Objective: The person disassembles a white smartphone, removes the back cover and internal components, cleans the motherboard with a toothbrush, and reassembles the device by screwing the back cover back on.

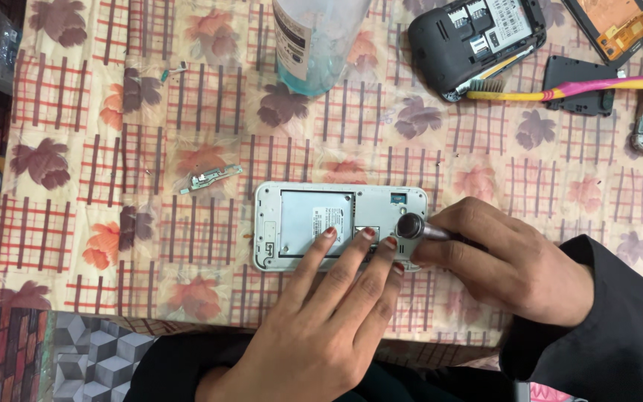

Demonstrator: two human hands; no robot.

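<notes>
Head view shows my left hand [329,313] pressing three fingertips [367,235] flat on an opened white phone [292,223], which lies back-up near the table's front edge on a checked, leaf-printed cloth [113,149]. My right hand [507,260] is closed around a metal screwdriver [413,227], its round cap facing me, held over the phone's right end. Beyond lie a clear bottle [314,41], a dark phone [470,37] and a toothbrush [560,91].
</notes>
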